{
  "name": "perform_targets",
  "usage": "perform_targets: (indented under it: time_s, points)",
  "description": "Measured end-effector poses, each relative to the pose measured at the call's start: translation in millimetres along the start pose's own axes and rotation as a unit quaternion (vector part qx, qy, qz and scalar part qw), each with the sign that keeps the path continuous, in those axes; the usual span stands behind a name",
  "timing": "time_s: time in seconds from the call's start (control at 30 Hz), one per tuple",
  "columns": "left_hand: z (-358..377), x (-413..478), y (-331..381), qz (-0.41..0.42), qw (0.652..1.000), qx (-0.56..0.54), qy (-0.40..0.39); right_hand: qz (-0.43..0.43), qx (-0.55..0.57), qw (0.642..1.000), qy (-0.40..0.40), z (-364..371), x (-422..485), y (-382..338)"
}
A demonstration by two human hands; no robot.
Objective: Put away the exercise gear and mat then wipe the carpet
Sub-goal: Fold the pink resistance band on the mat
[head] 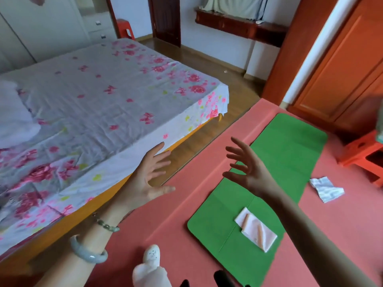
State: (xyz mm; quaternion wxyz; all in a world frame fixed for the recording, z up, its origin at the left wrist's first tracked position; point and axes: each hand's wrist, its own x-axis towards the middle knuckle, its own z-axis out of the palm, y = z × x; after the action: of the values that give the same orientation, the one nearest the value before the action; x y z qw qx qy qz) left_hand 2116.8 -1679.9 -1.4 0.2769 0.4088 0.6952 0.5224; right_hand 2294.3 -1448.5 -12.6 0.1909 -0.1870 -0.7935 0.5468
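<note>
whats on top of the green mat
A white cloth lies on the near end of the green mat, with two pink stick-like pieces on or in it. The right forearm hides part of the mat's right edge; whatever is under the cloth is hidden.

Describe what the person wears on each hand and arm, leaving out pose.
Both arms are bare, with no sleeves or gloves in view. The left hand has a beaded bracelet of greenish stones at the wrist. A thick, smooth, pale grey-green bangle sits further up that forearm. The right hand and its arm show no jewellery or watch.
</note>
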Motion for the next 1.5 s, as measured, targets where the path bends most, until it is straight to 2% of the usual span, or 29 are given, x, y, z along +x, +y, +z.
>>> perform_targets:
  time_s: [0.3,0.53,0.7,0.97,1.17,1.4,1.5]
  points:
    - [-49.2,148.8,-33.9,0.026,0.992,0.008,-0.121,0.043,-0.01,0.993,0.108,-2.4,92.5,24.9]
    - [-120.0,283.7,-45.6,0.041,0.975,0.018,-0.217,0.083,-0.005,0.971,0.224,5.9,171.7,18.9]
    - [-129.3,362.0,-44.8,0.055,0.955,0.017,-0.29,0.099,-0.02,0.955,0.278,6.0,202.5,18.2]
    - [-71.7,465.5,-51.7,0.077,0.917,0.014,-0.391,0.147,-0.027,0.924,0.353,-28.9,243.4,53.6]
    - [-7.9,557.6,-56.4,0.073,0.895,0.019,-0.44,0.16,-0.02,0.897,0.411,-85.9,285.9,90.4]
    - [83.3,636.1,-35.0,0.087,0.86,0.019,-0.503,0.202,-0.017,0.845,0.496,-161.3,289.8,100.9]
    - [119.0,651.1,-24.6,0.095,0.833,0.019,-0.544,0.224,-0.02,0.817,0.531,-173.8,276.8,102.1]
